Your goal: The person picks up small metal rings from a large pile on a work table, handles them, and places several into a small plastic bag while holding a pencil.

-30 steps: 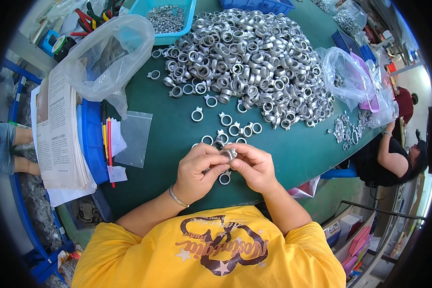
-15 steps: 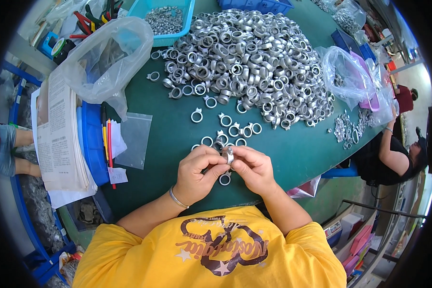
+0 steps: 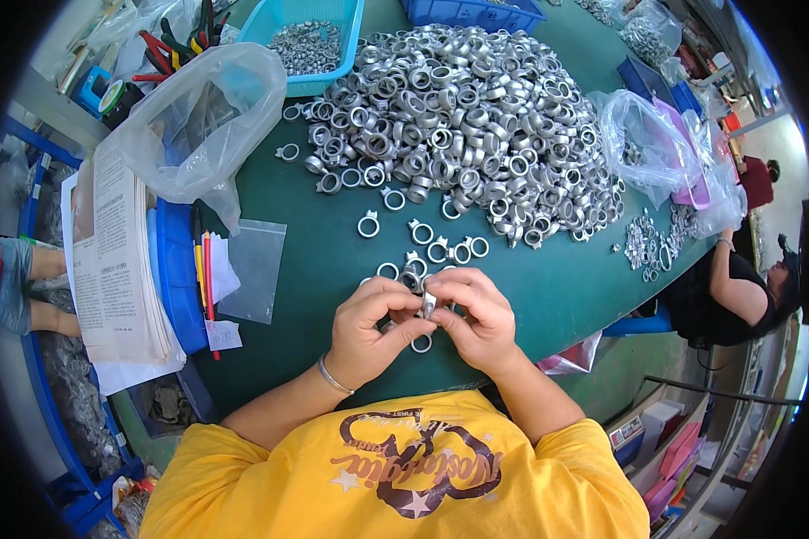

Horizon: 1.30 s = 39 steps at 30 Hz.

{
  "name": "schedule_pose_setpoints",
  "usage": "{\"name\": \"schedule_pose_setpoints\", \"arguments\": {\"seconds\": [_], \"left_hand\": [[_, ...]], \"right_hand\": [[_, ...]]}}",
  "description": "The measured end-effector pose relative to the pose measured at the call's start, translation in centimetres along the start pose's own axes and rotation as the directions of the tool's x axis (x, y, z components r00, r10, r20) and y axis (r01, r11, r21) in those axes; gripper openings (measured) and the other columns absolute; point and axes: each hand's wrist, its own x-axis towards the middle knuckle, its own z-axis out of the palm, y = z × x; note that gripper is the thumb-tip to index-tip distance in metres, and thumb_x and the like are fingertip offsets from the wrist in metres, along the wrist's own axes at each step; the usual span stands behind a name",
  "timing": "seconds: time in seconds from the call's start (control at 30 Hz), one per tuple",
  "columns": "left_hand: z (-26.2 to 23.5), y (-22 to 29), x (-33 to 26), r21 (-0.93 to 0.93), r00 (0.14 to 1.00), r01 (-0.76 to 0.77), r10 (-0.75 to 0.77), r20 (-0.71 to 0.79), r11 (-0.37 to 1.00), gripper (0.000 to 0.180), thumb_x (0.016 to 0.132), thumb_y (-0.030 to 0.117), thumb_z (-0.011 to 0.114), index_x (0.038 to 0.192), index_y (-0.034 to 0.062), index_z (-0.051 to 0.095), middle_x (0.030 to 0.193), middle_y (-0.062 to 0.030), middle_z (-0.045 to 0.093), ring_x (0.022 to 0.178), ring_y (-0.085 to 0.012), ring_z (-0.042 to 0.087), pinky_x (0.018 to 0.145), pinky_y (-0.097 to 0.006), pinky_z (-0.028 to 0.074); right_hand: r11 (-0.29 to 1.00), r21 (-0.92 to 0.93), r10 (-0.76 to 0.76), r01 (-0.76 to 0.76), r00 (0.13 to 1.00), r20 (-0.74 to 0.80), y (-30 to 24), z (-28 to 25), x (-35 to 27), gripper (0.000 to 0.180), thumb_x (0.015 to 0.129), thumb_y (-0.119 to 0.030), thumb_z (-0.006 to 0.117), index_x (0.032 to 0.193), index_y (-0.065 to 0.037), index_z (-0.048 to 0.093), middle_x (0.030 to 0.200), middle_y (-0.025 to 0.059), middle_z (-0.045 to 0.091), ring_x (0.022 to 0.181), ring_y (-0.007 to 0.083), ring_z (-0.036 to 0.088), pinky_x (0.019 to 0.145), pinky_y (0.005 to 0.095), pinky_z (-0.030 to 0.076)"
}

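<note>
Between my fingertips is a silvery metal ring [image 3: 429, 304], held up over the green table [image 3: 306, 346]. My left hand [image 3: 371, 328] pinches it from the left, thumb and forefinger closed. From the other side my right hand [image 3: 475, 321] grips the same ring, partly covering it. One loose metal ring [image 3: 421, 342] lies on the table just below my hands. Several more rings [image 3: 413, 269] are scattered beyond my fingers, some hidden behind them. Farther back rises a large heap of similar rings [image 3: 476, 126], many with a small lug on the rim.
A turquoise basket [image 3: 355, 45] holds small metal parts. To the left are a clear plastic bag [image 3: 166, 171], a newspaper stack [image 3: 117, 260], pens [image 3: 209, 274] and a zip bag [image 3: 259, 269]. Small parts [image 3: 647, 242] lie at right, near another person [image 3: 737, 296].
The ring has been turned between my fingers and now shows a different side. My right fingers have shifted slightly around it. Both hands stay in about the same place.
</note>
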Motion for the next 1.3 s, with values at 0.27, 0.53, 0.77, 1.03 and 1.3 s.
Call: {"name": "schedule_pose_setpoints", "arguments": {"seconds": [0.27, 0.53, 0.77, 1.03, 1.3], "left_hand": [[-0.1, -0.4, -0.2, 0.036, 1.0, 0.011, -0.011, 0.005, 0.999, 0.02, 0.072, -0.007, 0.067, 0.09, -0.0031, 0.059, 0.091, -0.0092, 0.057, 0.078, -0.0138, 0.059, 0.067, -0.021, 0.049], [0.1, -0.5, 0.0, -0.034, 0.998, -0.03, 0.028, -0.06, 0.999, 0.02, 0.072, -0.009, 0.066, 0.089, -0.0023, 0.057, 0.092, -0.0093, 0.056, 0.08, -0.0139, 0.059, 0.068, -0.021, 0.05], [0.3, -0.4, 0.2, -0.228, 0.988, -0.006, -0.029, -0.149, 0.974, 0.021, 0.071, -0.01, 0.066, 0.089, -0.0013, 0.06, 0.091, -0.0076, 0.059, 0.079, -0.0131, 0.06, 0.068, -0.021, 0.049], [0.2, -0.2, 0.3, -0.656, 0.79, 0.536, -0.589, 0.169, 0.531, 0.028, 0.093, 0.017, 0.044, 0.109, -0.004, 0.053, 0.104, -0.0173, 0.06, 0.082, -0.0201, 0.063, 0.067, -0.024, 0.053], [-0.2, -0.5, 0.6, -0.745, 0.817, 0.477, -0.548, 0.181, 0.466, 0.014, 0.091, 0.01, 0.047, 0.097, 0.0001, 0.054, 0.085, -0.0098, 0.06, 0.068, -0.0124, 0.058, 0.054, -0.02, 0.049]], "right_hand": [[0.944, 0.326, 0.083, -0.05, 0.992, -0.089, 0.3, 0.5, -0.7, 0.024, 0.078, 0.008, 0.059, 0.1, 0.003, 0.054, 0.107, 0.0139, 0.05, 0.091, 0.0177, 0.055, 0.079, 0.0275, 0.048], [0.856, 0.494, 0.225, -0.153, 0.97, -0.088, 0.3, 0.5, -0.9, 0.021, 0.081, 0.01, 0.054, 0.101, 0.004, 0.051, 0.107, 0.0137, 0.051, 0.094, 0.0178, 0.056, 0.081, 0.0275, 0.047], [0.705, 0.691, 0.31, -0.162, 0.946, -0.095, 0.3, 0.6, -0.9, 0.019, 0.079, 0.011, 0.055, 0.096, 0.004, 0.051, 0.106, 0.0158, 0.053, 0.092, 0.0193, 0.057, 0.081, 0.03, 0.049], [0.964, -0.045, -0.26, 0.262, 0.965, 0.042, -1.3, 0.2, 0.7, 0.019, 0.065, 0.01, 0.064, 0.082, 0.001, 0.059, 0.087, 0.0132, 0.064, 0.076, 0.0266, 0.061, 0.066, 0.0324, 0.049], [0.734, -0.656, 0.156, -0.175, 0.984, -0.087, 3.5, -4.4, 0.8, 0.013, 0.069, -0.001, 0.066, 0.081, -0.001, 0.06, 0.08, 0.0111, 0.053, 0.079, 0.0292, 0.053, 0.069, 0.0338, 0.044]]}}
